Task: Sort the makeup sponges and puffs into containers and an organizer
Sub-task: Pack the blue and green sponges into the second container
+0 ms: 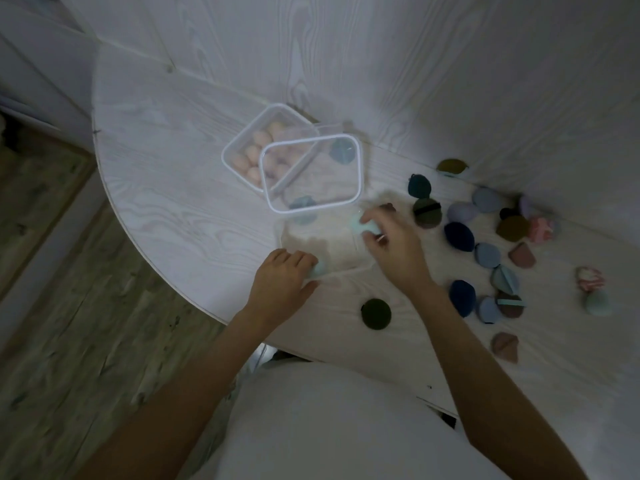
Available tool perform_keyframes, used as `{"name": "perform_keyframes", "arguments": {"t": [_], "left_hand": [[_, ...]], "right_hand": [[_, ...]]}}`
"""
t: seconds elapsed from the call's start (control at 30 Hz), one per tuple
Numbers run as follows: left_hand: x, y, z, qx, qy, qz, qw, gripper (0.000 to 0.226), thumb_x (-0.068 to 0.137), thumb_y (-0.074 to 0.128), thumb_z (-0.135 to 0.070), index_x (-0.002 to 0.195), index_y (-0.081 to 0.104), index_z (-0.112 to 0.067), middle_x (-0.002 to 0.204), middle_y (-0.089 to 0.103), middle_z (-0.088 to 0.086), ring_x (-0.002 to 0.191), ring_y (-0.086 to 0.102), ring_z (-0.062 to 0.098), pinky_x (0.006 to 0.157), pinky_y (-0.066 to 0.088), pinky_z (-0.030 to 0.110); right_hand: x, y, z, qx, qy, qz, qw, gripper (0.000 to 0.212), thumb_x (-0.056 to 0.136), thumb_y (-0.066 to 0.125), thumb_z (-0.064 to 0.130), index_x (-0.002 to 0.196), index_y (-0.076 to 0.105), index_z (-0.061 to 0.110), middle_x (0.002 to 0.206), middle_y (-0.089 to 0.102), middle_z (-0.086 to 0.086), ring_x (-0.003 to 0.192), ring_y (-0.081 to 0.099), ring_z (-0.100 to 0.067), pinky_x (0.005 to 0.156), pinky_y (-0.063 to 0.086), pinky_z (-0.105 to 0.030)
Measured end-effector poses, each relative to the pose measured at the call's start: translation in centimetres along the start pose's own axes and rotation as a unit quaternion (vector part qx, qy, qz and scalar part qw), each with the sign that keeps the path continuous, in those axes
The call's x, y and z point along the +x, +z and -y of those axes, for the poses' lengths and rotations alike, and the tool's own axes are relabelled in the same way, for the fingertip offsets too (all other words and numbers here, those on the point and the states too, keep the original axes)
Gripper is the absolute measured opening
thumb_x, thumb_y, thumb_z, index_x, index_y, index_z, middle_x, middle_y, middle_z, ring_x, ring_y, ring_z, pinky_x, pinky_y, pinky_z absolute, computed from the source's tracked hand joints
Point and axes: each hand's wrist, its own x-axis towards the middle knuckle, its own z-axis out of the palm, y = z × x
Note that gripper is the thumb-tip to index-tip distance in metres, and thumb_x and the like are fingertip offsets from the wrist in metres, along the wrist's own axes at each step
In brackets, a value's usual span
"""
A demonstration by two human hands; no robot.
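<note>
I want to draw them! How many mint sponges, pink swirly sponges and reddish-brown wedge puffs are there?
Mint sponges: 3
Pink swirly sponges: 2
Reddish-brown wedge puffs: 2
Total: 7

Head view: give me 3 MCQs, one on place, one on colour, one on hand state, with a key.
1. Where do most loose puffs lie?
A. right of the containers
B. left of the containers
C. on the floor

2. What colour are the sponges in the far container?
A. navy
B. peach
C. green

3. What is the right hand doing?
A. resting flat
B. lifting a lid
C. holding a mint sponge

Key:
1 A: the puffs are scattered right of the near container.
2 B: peach sponges fill the far container.
3 C: the right hand curls round a mint sponge.
</note>
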Motion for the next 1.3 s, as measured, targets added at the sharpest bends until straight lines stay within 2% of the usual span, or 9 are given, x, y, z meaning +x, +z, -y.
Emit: {"name": "perform_keyframes", "arguments": {"t": [0.07,0.13,0.27,0.43,0.67,0.8,1.0,1.2,1.3], "left_hand": [[0.2,-0.1,0.2,-0.005,0.005,0.009,1.0,0.038,0.063,0.082,-0.028,0.092,0.065,-0.012,0.079,0.067,0.004,0.065,0.061,0.025,0.068,0.05,0.031],[0.4,-0.2,0.2,-0.006,0.007,0.025,1.0,0.043,0.061,0.083,-0.027,0.096,0.065,-0.011,0.08,0.067,0.005,0.066,0.062,0.026,0.065,0.05,0.031],[0.6,-0.3,0.1,-0.011,0.024,0.045,0.999,0.039,0.063,0.081,-0.023,0.097,0.065,-0.012,0.084,0.067,0.005,0.069,0.062,0.026,0.061,0.051,0.031],[0.7,-0.4,0.2,-0.029,0.013,0.065,0.997,0.033,0.063,0.081,-0.023,0.089,0.064,-0.012,0.084,0.064,0.006,0.068,0.061,0.026,0.048,0.047,0.029],[0.7,-0.1,0.1,-0.01,0.041,0.078,0.996,0.056,0.069,0.078,-0.021,0.119,0.058,-0.008,0.104,0.064,0.009,0.076,0.06,0.029,0.048,0.049,0.033],[0.9,0.1,-0.3,-0.027,0.055,0.093,0.994,0.048,0.073,0.075,-0.016,0.119,0.061,-0.011,0.104,0.064,0.009,0.078,0.058,0.032,0.047,0.049,0.032],[1.1,1.2,-3.0,-0.032,0.065,0.123,0.99,0.045,0.08,0.069,-0.015,0.124,0.058,-0.017,0.11,0.062,0.008,0.084,0.056,0.03,0.05,0.049,0.031],[1.8,1.8,-4.5,-0.02,0.098,0.134,0.986,0.043,0.087,0.061,-0.018,0.129,0.053,-0.019,0.115,0.058,0.01,0.09,0.054,0.029,0.055,0.044,0.028],[1.8,1.9,-4.6,-0.013,0.094,0.13,0.987,0.042,0.089,0.058,-0.02,0.131,0.052,-0.019,0.118,0.056,0.01,0.093,0.053,0.03,0.058,0.043,0.029]], "right_hand": [[-1.5,1.7,0.9,-0.028,-0.054,0.085,0.995,0.02,0.092,0.051,0.016,0.106,0.063,0.024,0.102,0.06,-0.001,0.088,0.052,-0.013,0.076,0.042,-0.022],[-1.5,3.4,1.2,-0.121,-0.085,0.071,0.986,0.023,0.088,0.052,0.017,0.105,0.066,0.022,0.089,0.066,-0.005,0.086,0.052,-0.023,0.073,0.038,-0.032],[-0.5,3.9,2.0,-0.245,-0.016,-0.008,0.969,0.022,0.083,0.058,0.02,0.104,0.062,0.014,0.087,0.069,-0.007,0.092,0.052,-0.026,0.077,0.037,-0.034],[-0.8,4.4,2.4,-0.318,0.024,0.025,0.948,0.019,0.084,0.056,0.03,0.093,0.062,0.014,0.089,0.067,-0.006,0.095,0.049,-0.023,0.082,0.033,-0.033],[-0.9,5.4,2.3,-0.26,0.064,0.021,0.963,0.029,0.088,0.052,0.039,0.082,0.07,0.017,0.077,0.065,-0.002,0.093,0.047,-0.021,0.082,0.025,-0.031],[-1.9,4.5,1.3,-0.229,0.024,0.019,0.973,0.028,0.091,0.048,0.031,0.087,0.073,0.019,0.082,0.069,0.0,0.098,0.042,-0.021,0.076,0.02,-0.029],[-7.6,1.2,-2.0,-0.123,0.027,-0.13,0.983,0.028,0.088,0.046,0.026,0.101,0.068,0.015,0.095,0.069,-0.002,0.098,0.054,-0.025,0.084,0.031,-0.028],[-17.9,-2.2,-8.5,-0.194,0.259,-0.199,0.925,0.039,0.085,0.055,0.036,0.115,0.06,0.011,0.116,0.059,-0.018,0.11,0.048,-0.04,0.096,0.037,-0.048],[-20.7,-2.4,-10.5,-0.119,0.389,-0.128,0.905,0.082,0.078,0.069,0.042,0.142,0.026,0.014,0.14,0.038,-0.014,0.117,0.043,-0.035,0.095,0.041,-0.046]]}}
